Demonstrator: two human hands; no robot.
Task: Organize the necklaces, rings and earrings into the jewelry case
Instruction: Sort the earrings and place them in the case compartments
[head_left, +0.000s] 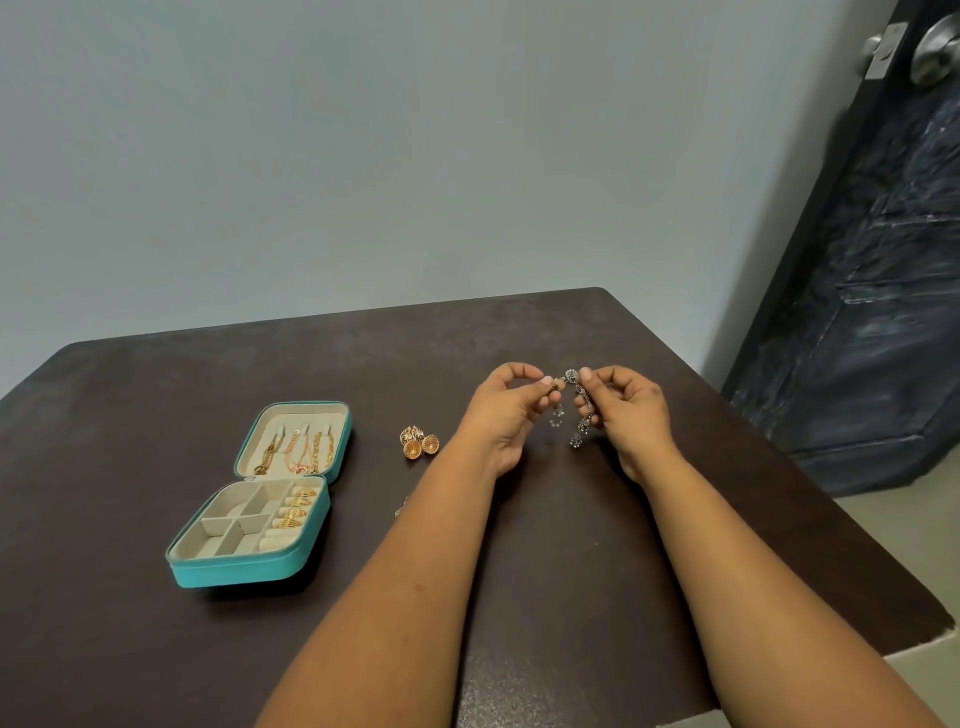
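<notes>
A dark brown table (156, 649) is seen from above; both forearms reach in from 6 o'clock toward the table's middle.

Left hand (501, 415): fingers curled, thumb and forefinger pinched on the top of a small silver dangling earring (557, 413), which hangs below the fingertips, clear of the table top.

Right hand (631, 410): fingers curled, a second silver earring (579, 410) pinched near its round stud, its chain of drops hanging down beside the palm. The two earrings are held near each other, apparently not touching.

A teal jewelry case (260, 499) lies open at 9 o'clock of the hands. In its raised lid gold necklaces (301, 449) are hung in a row. In the base, gold rings (297, 506) are seated in the roll slots on the right side; the square compartments on the left show only lining.

Between case and left hand, a cluster of gold earrings (418, 441) lies on the table. A small pale piece (401, 506) is partly hidden by the left forearm; its kind cannot be told.

At 2 o'clock a dark door (883, 260) with metal knob (935, 49) is noted.
</notes>
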